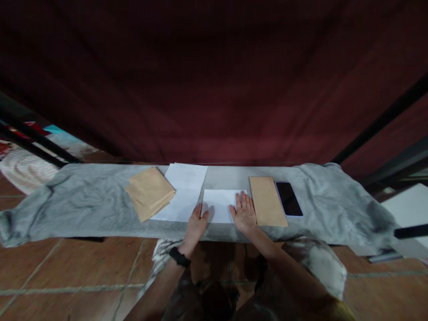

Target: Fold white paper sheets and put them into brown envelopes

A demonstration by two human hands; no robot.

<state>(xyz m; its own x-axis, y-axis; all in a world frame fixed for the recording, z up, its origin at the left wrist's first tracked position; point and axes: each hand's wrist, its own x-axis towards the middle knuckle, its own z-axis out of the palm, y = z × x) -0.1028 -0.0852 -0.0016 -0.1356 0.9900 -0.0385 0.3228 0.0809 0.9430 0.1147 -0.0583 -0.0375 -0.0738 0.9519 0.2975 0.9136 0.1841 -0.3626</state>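
A white sheet of paper (218, 207), folded or cut to a small rectangle, lies crosswise in front of me. My right hand (245, 214) rests flat on its right end with the fingers spread. At the sheet's left edge is my left hand (196, 221), turned on its side, thumb apart from the fingers; its lower fingers are hidden. Left of it lie larger white sheets (187, 189), partly covered by a fanned stack of brown envelopes (150, 191). A single brown envelope (268, 200) lies just right of my right hand.
Beside the single envelope lies a dark-screened phone (289, 199). Everything rests on a narrow bench covered with a grey cloth (90, 200). A dark red curtain (214, 89) hangs behind it, with black bars (377, 122) at the sides. Below is a tiled floor (83, 272).
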